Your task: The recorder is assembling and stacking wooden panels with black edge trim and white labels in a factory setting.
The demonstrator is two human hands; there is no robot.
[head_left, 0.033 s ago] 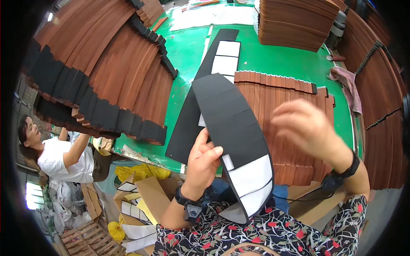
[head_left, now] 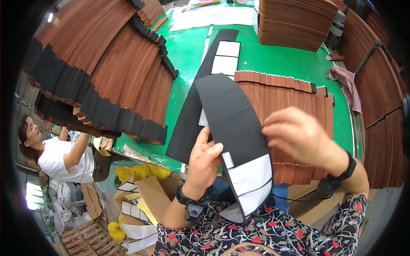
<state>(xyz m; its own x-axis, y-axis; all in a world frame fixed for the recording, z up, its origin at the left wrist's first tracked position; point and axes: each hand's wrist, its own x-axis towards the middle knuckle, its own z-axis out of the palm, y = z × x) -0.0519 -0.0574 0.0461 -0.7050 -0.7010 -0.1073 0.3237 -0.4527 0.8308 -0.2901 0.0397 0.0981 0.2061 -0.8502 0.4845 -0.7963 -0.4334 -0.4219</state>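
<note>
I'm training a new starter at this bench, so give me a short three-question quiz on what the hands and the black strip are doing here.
1. True or false: the left hand grips the black curved strip at its left edge.
2. What does the right hand do? A) pinches the strip's right edge B) rests on the green table C) lifts the stack of brown slats
3. What colour are the panels at the strip's near end?

Key: 1 true. 2 A. 3 white.
</note>
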